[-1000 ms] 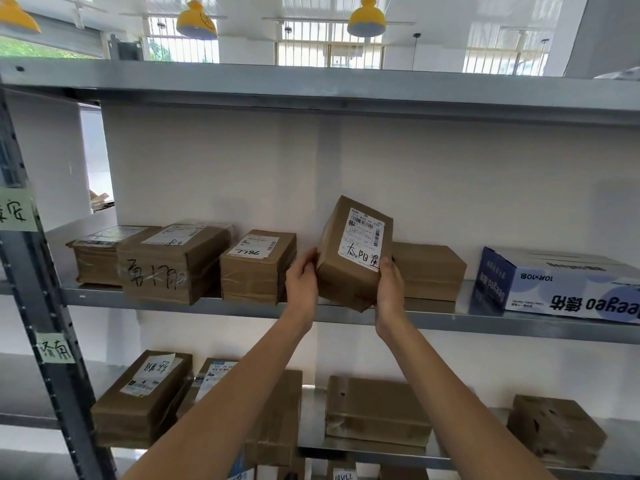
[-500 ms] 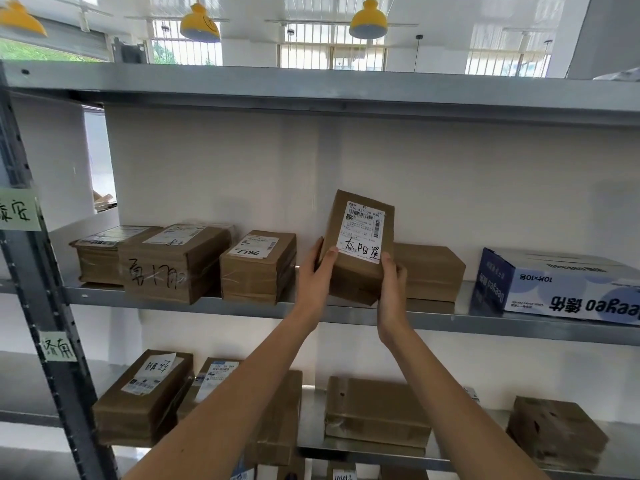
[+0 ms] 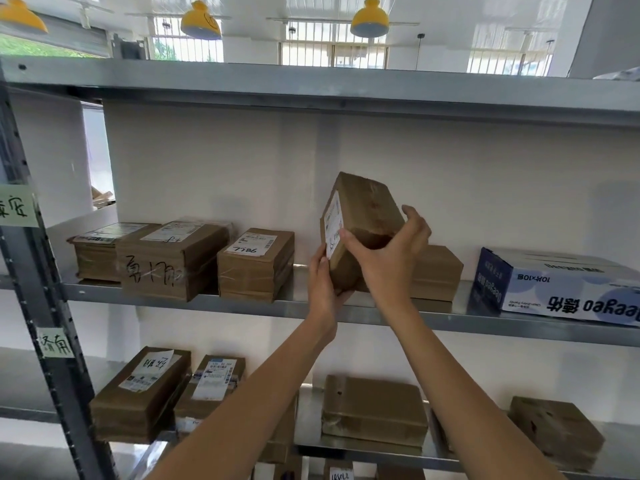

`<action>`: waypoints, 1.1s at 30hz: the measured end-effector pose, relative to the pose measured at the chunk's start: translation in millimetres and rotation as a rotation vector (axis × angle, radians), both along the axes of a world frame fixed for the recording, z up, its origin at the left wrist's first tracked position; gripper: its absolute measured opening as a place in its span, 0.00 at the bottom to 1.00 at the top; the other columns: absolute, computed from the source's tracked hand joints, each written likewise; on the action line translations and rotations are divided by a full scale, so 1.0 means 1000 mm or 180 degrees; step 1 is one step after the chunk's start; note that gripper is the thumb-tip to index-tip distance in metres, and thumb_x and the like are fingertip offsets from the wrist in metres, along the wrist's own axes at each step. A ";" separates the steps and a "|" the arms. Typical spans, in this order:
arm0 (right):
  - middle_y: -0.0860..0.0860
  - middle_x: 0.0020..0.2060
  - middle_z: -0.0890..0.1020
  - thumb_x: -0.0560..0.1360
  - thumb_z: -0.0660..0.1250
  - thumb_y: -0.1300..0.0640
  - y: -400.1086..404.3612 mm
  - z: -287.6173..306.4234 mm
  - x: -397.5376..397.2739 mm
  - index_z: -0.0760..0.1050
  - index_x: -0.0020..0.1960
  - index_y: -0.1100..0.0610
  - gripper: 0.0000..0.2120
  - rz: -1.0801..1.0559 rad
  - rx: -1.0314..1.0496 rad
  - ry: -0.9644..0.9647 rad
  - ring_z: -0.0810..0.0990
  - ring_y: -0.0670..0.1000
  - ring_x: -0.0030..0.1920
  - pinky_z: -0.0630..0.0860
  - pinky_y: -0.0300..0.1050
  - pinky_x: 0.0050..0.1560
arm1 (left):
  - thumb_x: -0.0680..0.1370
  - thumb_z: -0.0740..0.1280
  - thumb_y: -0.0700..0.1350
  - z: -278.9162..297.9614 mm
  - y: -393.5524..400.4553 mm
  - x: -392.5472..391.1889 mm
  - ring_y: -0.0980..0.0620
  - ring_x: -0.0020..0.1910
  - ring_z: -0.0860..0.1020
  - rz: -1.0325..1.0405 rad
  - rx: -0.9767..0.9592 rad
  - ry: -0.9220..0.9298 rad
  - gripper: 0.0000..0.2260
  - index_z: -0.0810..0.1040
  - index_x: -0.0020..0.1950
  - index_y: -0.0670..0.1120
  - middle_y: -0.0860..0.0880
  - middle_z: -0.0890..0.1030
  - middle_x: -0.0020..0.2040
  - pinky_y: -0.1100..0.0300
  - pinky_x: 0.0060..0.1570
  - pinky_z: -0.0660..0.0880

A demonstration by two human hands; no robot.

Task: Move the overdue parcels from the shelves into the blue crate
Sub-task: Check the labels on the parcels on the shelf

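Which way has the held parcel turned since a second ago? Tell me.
Yes: the parcel has turned, its label now facing left toward the 7286 box, not the camera.

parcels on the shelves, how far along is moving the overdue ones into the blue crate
Done: nothing shows as finished; no blue crate is in view. In hand: the left hand and right hand hold one brown parcel tilted above the middle shelf. Left: several taped parcels lie on that shelf and the lower shelf; which are overdue cannot be told.
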State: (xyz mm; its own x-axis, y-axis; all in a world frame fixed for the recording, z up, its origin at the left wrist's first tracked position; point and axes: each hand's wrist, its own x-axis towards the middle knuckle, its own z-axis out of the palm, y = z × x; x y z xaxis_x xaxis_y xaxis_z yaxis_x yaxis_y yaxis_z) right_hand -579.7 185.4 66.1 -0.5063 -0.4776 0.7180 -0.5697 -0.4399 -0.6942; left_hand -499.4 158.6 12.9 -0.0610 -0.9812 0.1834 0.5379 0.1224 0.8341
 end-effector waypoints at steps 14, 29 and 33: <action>0.57 0.65 0.67 0.63 0.75 0.38 -0.018 -0.017 0.007 0.64 0.69 0.56 0.42 -0.0409 0.0537 0.1021 0.65 0.55 0.66 0.69 0.46 0.63 | 0.84 0.54 0.49 -0.008 -0.001 0.017 0.57 0.60 0.75 0.0347 -0.0031 -0.0928 0.16 0.72 0.70 0.51 0.52 0.76 0.63 0.69 0.52 0.72; 0.52 0.49 0.82 0.59 0.51 0.19 -0.033 -0.068 0.000 0.77 0.49 0.53 0.42 0.0238 0.1618 -0.2035 0.77 0.58 0.56 0.73 0.61 0.60 | 0.82 0.59 0.53 0.008 -0.007 0.021 0.61 0.53 0.75 0.0484 -0.0426 -0.1298 0.20 0.69 0.72 0.46 0.51 0.76 0.62 0.73 0.45 0.73; 0.53 0.50 0.82 0.60 0.56 0.21 -0.035 -0.065 0.004 0.78 0.54 0.57 0.44 0.0517 0.1684 -0.1831 0.79 0.56 0.52 0.76 0.59 0.58 | 0.83 0.57 0.52 0.013 -0.016 0.027 0.53 0.64 0.71 0.0603 -0.0393 -0.1509 0.22 0.64 0.75 0.45 0.48 0.71 0.69 0.72 0.55 0.67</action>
